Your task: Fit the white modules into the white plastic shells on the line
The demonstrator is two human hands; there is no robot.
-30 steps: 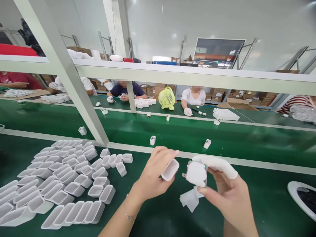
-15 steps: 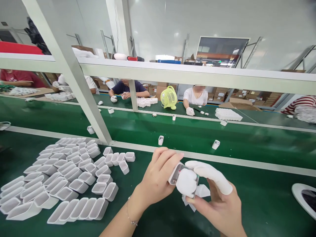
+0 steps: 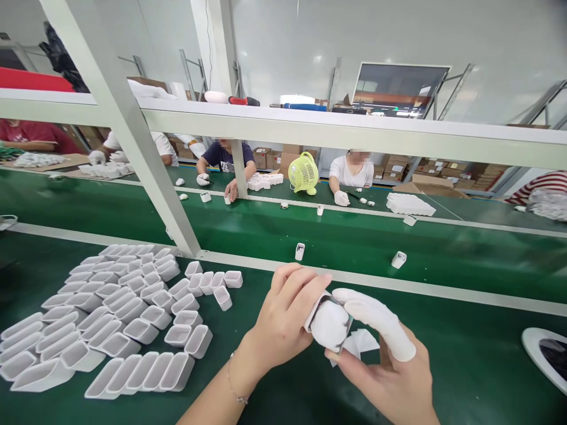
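My left hand is closed around a white plastic housing, its open end facing right. A rounded white part with a dark edge sits at that opening, partly inside it. My right hand pinches this part between the thumb below and fingers in white covers above. Crumpled white pieces show between the right thumb and fingers; what they belong to is unclear.
Many open white housings stand in rows on the green table at left. Beyond a pale rail, a green conveyor carries several white pieces. A slanted post rises at left. Co-workers sit opposite, near a yellow-green fan. A white-rimmed object lies at right.
The rounded part has moved left, deeper into the housing. Pieces on the conveyor have shifted right. A co-worker's hand opposite has come down to a white piece at the conveyor's far edge.
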